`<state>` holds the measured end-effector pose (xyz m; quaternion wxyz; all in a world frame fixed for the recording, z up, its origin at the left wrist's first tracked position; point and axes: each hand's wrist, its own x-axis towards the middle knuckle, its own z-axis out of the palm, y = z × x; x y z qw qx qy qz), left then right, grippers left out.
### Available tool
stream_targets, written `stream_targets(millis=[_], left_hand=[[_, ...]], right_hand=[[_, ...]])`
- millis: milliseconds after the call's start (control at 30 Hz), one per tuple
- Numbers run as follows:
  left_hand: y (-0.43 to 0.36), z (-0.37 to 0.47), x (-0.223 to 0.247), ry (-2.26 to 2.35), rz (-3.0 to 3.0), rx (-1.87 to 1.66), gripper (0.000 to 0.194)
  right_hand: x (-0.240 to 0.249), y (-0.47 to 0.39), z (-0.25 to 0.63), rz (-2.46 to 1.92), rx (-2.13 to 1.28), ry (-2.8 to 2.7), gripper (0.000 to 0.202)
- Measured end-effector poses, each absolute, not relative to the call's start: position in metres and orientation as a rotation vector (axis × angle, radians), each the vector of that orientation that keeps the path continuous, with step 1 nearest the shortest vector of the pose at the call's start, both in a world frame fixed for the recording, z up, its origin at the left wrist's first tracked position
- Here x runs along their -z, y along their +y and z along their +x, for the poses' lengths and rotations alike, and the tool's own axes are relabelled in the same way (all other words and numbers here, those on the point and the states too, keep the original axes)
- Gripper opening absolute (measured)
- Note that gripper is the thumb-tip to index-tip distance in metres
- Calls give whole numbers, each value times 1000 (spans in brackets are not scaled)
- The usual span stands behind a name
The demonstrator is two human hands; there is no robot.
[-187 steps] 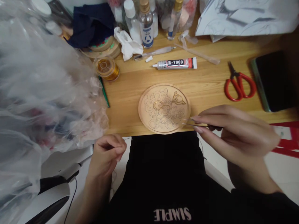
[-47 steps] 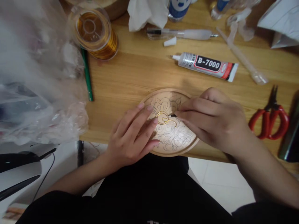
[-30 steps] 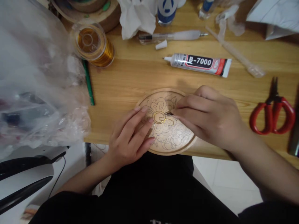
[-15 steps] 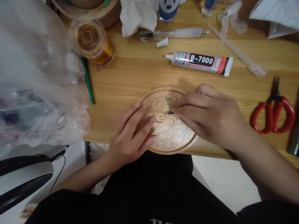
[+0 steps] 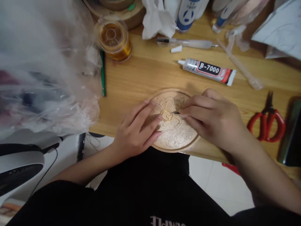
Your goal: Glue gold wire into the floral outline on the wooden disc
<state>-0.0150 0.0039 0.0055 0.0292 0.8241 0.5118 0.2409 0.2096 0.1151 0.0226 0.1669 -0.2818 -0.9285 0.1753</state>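
Observation:
A round wooden board [image 5: 172, 146] with flower outlines drawn on it lies at the table's front edge. Bent gold wire [image 5: 167, 115] rests on its drawing, curled into a ring with a tail. My left hand [image 5: 138, 130] lies over the board's left side, fingers spread, a fingertip beside the wire ring. From the right, my right hand [image 5: 208, 116] pinches a thin dark metal tool, perhaps tweezers [image 5: 176, 112], whose tip is at the ring's right side. Most of the tool is hidden by the fingers.
Behind the board lie a glue tube [image 5: 209, 70], a white cap [image 5: 176, 49] and a pen [image 5: 188, 42]. A spool of gold wire [image 5: 115, 40] and a green pencil [image 5: 102, 73] are left, beside plastic bags [image 5: 47, 69]. Red-handled pliers [image 5: 266, 124] and a phone [image 5: 291, 135] are right.
The camera view has shifted and turned slightly, showing more of the right side. Both hands keep nearly the same places over the board, the right still pinching the tool.

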Motion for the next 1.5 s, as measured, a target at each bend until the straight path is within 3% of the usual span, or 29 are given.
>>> stream_targets(millis=[500,733,1067,1300,1500], left_hand=[[2,-12,-4,1619,2514,-837,30],[1,-14,2,1713,2532,-1034,31],[-1,-11,-4,1737,2507,-976,19],[2,-13,-3,1702,2561,-977,19],[3,-15,-7,1665,2474,-950,16]], right_hand=[[-26,119,211,-695,-625,-2552,9],[-20,111,201,-608,-454,-2569,14],[-13,108,193,-547,-397,-2540,11],[-14,99,187,-737,-408,-2537,4],[-23,99,187,-745,-439,-2633,11]])
